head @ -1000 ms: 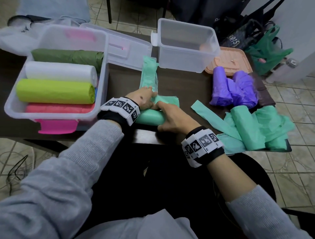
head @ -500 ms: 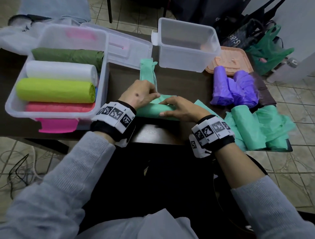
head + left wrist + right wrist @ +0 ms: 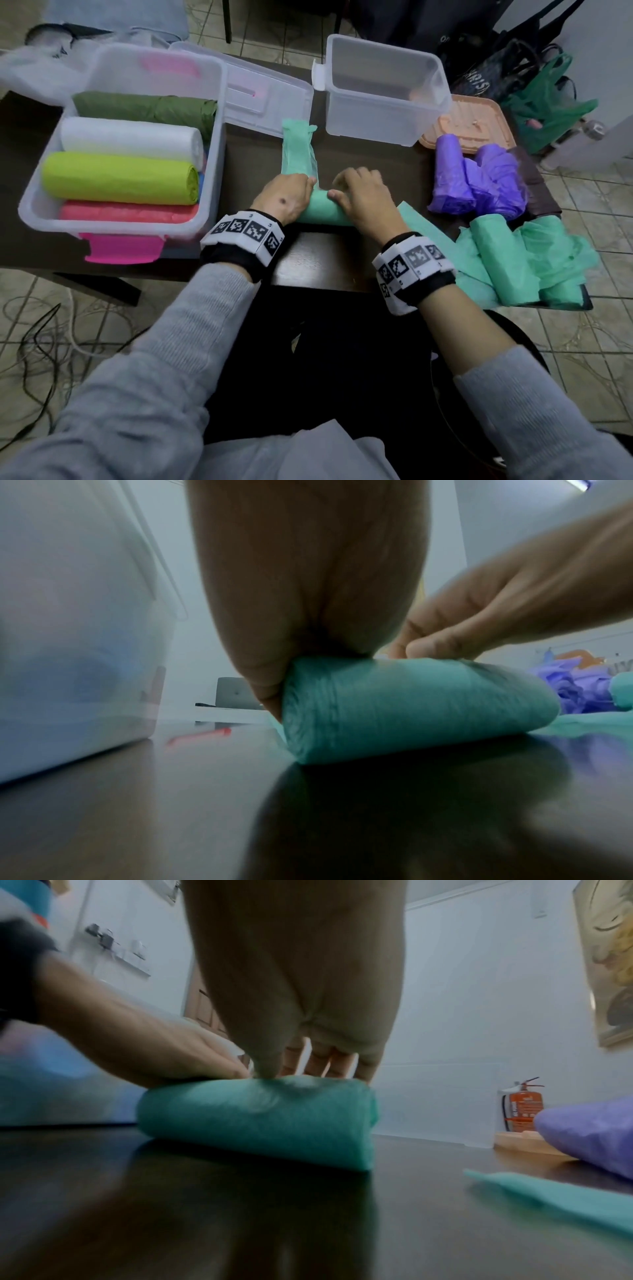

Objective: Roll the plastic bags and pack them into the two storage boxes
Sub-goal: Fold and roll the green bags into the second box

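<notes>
Mint-green bag roll (image 3: 322,210) lies on the dark table (image 3: 318,257), directly under both hands, its axis running from one hand to the other. An unrolled tail of the same bag (image 3: 297,149) stretches away from the hands toward the far boxes. Left hand (image 3: 286,198) covers the roll's left end, fingers curled down over it; in the left wrist view the thumb presses against the end face. Right hand (image 3: 364,198) rests on the roll's right part, fingers bent over the top and touching the plastic; how firmly either hand clamps cannot be told. Left of the left hand stands the filled storage box (image 3: 219,164), holding four rolls side by side: dark green (image 3: 144,109), white (image 3: 130,140), lime (image 3: 120,178) and pink (image 3: 126,212). Its clear lid (image 3: 260,92) lies just beyond it. Ahead of the right hand stands the second storage box (image 3: 383,126), open. Right of the right hand lie purple bags (image 3: 479,178), partly on a peach lid (image 3: 479,120). Nearer, beside the right wrist, sits a heap of loose mint-green bags (image 3: 527,260) at the table edge.
</notes>
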A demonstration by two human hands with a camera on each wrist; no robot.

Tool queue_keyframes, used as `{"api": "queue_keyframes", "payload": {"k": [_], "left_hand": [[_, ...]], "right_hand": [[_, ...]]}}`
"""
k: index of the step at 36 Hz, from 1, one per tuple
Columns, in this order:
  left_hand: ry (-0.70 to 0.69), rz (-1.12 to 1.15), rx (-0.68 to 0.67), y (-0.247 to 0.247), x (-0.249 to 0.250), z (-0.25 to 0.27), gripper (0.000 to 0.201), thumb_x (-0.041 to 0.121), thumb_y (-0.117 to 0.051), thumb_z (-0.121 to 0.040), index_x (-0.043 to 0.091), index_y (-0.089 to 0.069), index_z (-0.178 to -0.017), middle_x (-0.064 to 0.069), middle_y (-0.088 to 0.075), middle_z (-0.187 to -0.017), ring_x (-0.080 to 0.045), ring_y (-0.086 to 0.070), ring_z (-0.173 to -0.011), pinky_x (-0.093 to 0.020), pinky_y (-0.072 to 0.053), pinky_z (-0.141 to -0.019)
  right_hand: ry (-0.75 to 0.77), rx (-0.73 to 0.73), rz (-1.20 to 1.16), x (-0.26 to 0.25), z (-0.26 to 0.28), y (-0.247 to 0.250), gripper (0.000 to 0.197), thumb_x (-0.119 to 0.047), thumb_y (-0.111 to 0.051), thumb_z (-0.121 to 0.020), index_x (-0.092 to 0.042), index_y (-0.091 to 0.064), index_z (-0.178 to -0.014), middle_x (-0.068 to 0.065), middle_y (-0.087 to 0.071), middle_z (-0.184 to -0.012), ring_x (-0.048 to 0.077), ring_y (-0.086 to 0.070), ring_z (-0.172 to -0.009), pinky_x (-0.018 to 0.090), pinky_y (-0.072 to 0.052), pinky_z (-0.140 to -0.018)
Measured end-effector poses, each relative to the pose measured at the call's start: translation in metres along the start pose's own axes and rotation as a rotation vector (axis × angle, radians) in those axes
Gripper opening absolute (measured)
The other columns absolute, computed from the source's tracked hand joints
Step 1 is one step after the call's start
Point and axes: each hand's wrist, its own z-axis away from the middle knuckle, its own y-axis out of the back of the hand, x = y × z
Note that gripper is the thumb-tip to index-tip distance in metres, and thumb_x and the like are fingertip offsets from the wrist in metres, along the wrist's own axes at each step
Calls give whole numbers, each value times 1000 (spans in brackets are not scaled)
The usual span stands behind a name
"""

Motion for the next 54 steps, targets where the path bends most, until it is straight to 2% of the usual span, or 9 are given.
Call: {"api": "queue_keyframes", "payload": {"k": [12, 16, 21, 27, 31, 37, 43, 47, 54], "left_hand": [[-99, -63, 276, 0, -1, -4, 30, 30, -48, -96, 8, -54, -116, -15, -54, -117, -32, -44, -112, -39, -36, -90], [-105, 112, 174, 7, -8, 6, 25, 31, -58, -91, 12, -65, -105, -10, -64, -111, -25, -55, -107, -35, -42, -91], [-45, 218, 19, 11, -19, 15, 33, 36, -65, -86, 22, -66, -115, -5, -63, -122, -19, -57, -114, -22, -37, -93], [-49, 278, 0, 5, -20, 20, 21, 41, -58, -89, 24, -64, -100, 0, -64, -109, -14, -55, -96, -27, -39, -86], [-47, 247, -8, 4, -17, 17, 27, 41, -51, -94, 19, -62, -105, -1, -61, -105, -14, -51, -91, -26, -35, -80], [0, 161, 10, 5, -6, 4, 42, 41, -40, -99, 7, -63, -91, -15, -56, -93, -32, -53, -100, -31, -35, -76], [64, 143, 102, 4, -3, 0, 50, 47, -39, -97, 5, -64, -84, -21, -54, -95, -40, -49, -108, -39, -39, -87], [109, 248, 109, 8, -7, 2, 40, 42, -49, -95, 12, -54, -121, -16, -56, -125, -31, -51, -117, -32, -38, -86], [67, 317, 117, 6, -18, 3, 48, 37, -63, -86, 18, -54, -129, -12, -53, -129, -25, -50, -121, -35, -39, -103]], "right_hand": [[83, -133, 80, -10, 15, -2, 65, -34, -65, -84, -15, -39, -140, 8, -45, -132, 27, -39, -122, 38, -35, -103], [37, -325, 36, -13, 6, 13, 60, -38, -60, -88, -14, -40, -140, 13, -47, -129, 29, -40, -123, 39, -34, -104], [-21, -542, -153, -9, 3, 23, 40, -38, -57, -90, -16, -56, -124, 7, -59, -115, 19, -55, -98, 29, -41, -82], [-141, -616, -142, -8, 6, 28, 41, -42, -52, -93, -24, -54, -129, 9, -33, -139, 26, -32, -131, 41, -24, -112], [-86, -489, -190, -9, 15, 26, 52, -39, -54, -92, -22, -37, -139, 11, -45, -137, 26, -41, -127, 38, -34, -106], [104, -6, 36, -21, 27, 12, 28, -20, -55, -91, -14, -53, -118, 9, -49, -118, 28, -45, -109, 43, -42, -89], [123, -18, 105, -26, 28, 3, 46, -24, -64, -85, -10, -46, -125, 8, -48, -126, 27, -46, -111, 37, -39, -91], [102, -72, 79, -17, 20, 0, 65, -27, -68, -83, -10, -38, -138, 8, -45, -138, 26, -41, -127, 33, -27, -107], [23, -106, 31, -13, 15, -8, 76, -44, -69, -80, -14, -37, -142, 10, -37, -135, 26, -38, -123, 37, -27, -107]]}}
